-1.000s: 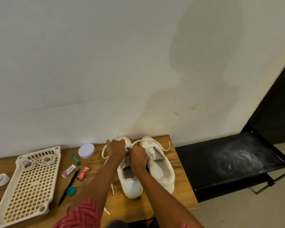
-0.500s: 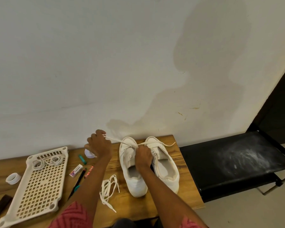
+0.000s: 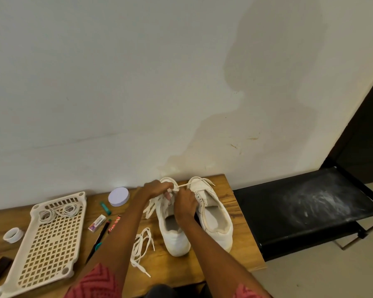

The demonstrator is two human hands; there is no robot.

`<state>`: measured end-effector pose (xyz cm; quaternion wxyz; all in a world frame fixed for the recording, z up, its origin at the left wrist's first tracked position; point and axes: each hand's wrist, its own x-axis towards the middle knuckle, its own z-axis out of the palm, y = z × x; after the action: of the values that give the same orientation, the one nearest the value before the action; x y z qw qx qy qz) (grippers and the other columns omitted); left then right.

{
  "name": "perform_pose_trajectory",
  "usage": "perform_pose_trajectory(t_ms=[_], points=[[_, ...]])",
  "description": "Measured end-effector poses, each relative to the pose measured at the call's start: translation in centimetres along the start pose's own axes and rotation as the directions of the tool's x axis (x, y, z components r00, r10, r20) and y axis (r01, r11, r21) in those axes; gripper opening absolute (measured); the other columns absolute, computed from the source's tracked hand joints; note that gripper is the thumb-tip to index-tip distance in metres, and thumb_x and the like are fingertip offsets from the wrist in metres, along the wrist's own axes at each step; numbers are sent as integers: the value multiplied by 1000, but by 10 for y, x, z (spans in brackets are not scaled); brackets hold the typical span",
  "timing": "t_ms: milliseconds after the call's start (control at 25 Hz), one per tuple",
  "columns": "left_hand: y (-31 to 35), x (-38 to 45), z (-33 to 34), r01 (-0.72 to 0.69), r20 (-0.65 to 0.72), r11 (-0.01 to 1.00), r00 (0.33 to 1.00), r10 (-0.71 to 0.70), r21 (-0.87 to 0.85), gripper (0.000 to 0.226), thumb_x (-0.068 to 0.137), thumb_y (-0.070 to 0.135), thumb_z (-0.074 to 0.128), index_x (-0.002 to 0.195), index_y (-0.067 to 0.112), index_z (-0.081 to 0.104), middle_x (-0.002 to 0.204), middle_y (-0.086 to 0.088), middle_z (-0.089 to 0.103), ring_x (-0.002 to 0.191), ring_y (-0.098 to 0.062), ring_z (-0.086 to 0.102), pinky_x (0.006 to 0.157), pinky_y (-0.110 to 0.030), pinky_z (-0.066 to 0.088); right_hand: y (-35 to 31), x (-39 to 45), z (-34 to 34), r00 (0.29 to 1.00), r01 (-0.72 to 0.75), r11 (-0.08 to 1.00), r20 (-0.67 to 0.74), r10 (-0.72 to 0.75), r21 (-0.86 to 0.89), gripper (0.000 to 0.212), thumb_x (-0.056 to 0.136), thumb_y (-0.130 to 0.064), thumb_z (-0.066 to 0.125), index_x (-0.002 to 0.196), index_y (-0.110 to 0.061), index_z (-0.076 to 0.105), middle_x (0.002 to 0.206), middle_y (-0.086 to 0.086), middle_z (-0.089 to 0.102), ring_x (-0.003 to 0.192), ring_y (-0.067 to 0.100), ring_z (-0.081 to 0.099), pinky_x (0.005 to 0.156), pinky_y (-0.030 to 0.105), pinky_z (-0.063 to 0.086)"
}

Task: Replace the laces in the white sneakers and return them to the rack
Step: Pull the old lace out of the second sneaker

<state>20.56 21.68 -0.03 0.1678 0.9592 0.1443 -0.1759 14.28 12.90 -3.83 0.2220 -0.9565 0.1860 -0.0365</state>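
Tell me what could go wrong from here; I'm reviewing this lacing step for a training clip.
1. Both hands work at the toe end of the left sneaker; the left hand and right hand each grip lace, so a hard pull could tip or slide the unheld shoe.
2. The loose lace lies on the table right under the left forearm, which could drag it off the near edge.
3. The right sneaker stands close to the table's right edge; a nudge might push it off.

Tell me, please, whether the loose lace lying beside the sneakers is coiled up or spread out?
Spread out. The loose lace lies in slack, open loops on the table, left of the near sneaker, one tip trailing toward the table's front edge.
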Motion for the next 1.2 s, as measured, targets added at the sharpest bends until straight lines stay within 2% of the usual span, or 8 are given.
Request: perform_pose_trajectory(t_ms=[80, 160, 320, 560, 720, 840, 1000, 1200], points=[[8, -9, -13, -269, -87, 961, 958, 274, 64, 55, 93, 56, 38, 80, 11, 66, 99, -6, 66, 104, -25, 53, 99, -39, 33, 0, 0, 0, 1000, 7, 1000, -3, -7, 4, 28, 101, -17, 38, 126, -7, 49, 123, 11, 56, 111, 21, 55, 87, 27, 46], [9, 0, -15, -258, -316, 939, 892, 322, 228, 55, 90, 58, 38, 99, 12, 67, 107, -7, 66, 106, -26, 53, 95, -38, 32, 0, 1, 0, 1000, 19, 1000, -6, -19, -4, 29, 102, -19, 37, 125, -7, 49, 123, 11, 55, 111, 21, 55, 87, 27, 46], [9, 5, 5, -392, -166, 793, 842, 514, 467, 54, 85, 53, 54, 132, 27, 44, 122, -2, 61, 116, -24, 50, 96, -36, 32, 1, 3, 1, 999, 35, 999, 2, -35, -21, 29, 102, -20, 38, 125, -7, 50, 123, 12, 55, 112, 22, 54, 88, 28, 45], [8, -1, 17, -461, -182, 749, 782, 596, 476, 23, 95, 33, 50, 110, 27, 66, 114, 1, 65, 110, -17, 52, 97, -32, 31, -2, 0, -3, 1000, 20, 1000, 14, -19, -5, 27, 100, -15, 41, 124, -7, 51, 121, 12, 57, 111, 23, 55, 86, 29, 47], [-7, 4, -12, -621, 216, 715, 783, 583, 321, 28, 80, 28, 70, 108, 25, 70, 116, 4, 63, 115, -17, 51, 98, -32, 31, -4, -6, -8, 995, 90, 996, 39, -91, 20, 45, 97, -17, 48, 139, -14, 33, 128, 15, 51, 115, 25, 52, 90, 29, 45], [-2, -6, -26, -467, 590, 883, 702, 400, -42, 35, 84, 16, 64, 118, 6, 63, 107, -8, 63, 104, -24, 57, 100, -31, 41, -3, -8, -10, 992, 119, 993, 48, -119, 9, 36, 98, -15, 46, 133, -14, 42, 132, 13, 48, 119, 24, 48, 92, 29, 43], [6, 5, -14, -372, 160, 922, 909, 386, -111, 30, 83, 32, 57, 95, 6, 67, 112, -12, 65, 94, -23, 56, 91, -33, 42, -2, -6, -9, 992, 121, 993, 24, -121, 4, 32, 99, -14, 41, 130, -9, 47, 130, 13, 49, 118, 23, 49, 92, 28, 42], [14, 7, 26, -365, -114, 851, 894, 434, 379, 20, 90, 32, 53, 101, 19, 64, 107, -1, 67, 103, -20, 60, 101, -36, 34, -5, -5, -8, 994, 105, 994, 36, -106, 5, 27, 100, -12, 40, 124, -7, 51, 125, 14, 52, 113, 23, 52, 89, 29, 45]])
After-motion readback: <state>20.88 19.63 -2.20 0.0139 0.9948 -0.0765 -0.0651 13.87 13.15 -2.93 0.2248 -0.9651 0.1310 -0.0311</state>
